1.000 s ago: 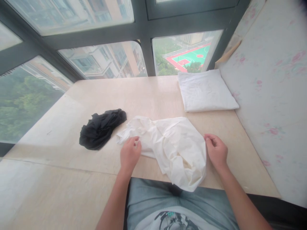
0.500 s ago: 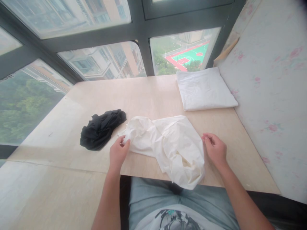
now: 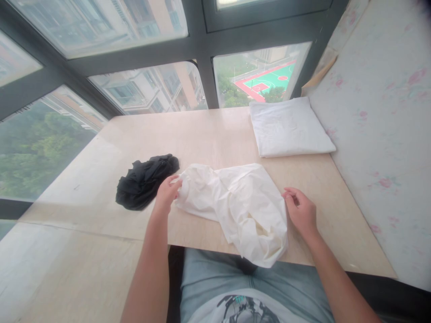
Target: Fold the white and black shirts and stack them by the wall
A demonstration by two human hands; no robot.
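Observation:
A crumpled white cloth (image 3: 242, 193) lies bunched on the table in front of me, its lower right part hanging over the near edge. Whether it is a shirt or some other garment cannot be made out. My left hand (image 3: 167, 192) pinches the cloth's left end between thumb and fingers. At the right edge, my right hand (image 3: 301, 211) is closed, thumb and forefinger meeting at the cloth's border. Just beyond my left hand rests a rumpled black cloth (image 3: 146, 181), touched by neither hand.
A folded white cloth (image 3: 291, 128) lies flat at the back right of the pale wooden table (image 3: 215, 130). The flowered wall (image 3: 384, 134) bounds the right side, and dark-framed windows (image 3: 202, 45) stand behind. My legs (image 3: 215, 273) are against the near edge.
My left hand has shifted slightly up and turned at the white cloth's left end. The right hand stays at the right edge. The whole view has moved slightly.

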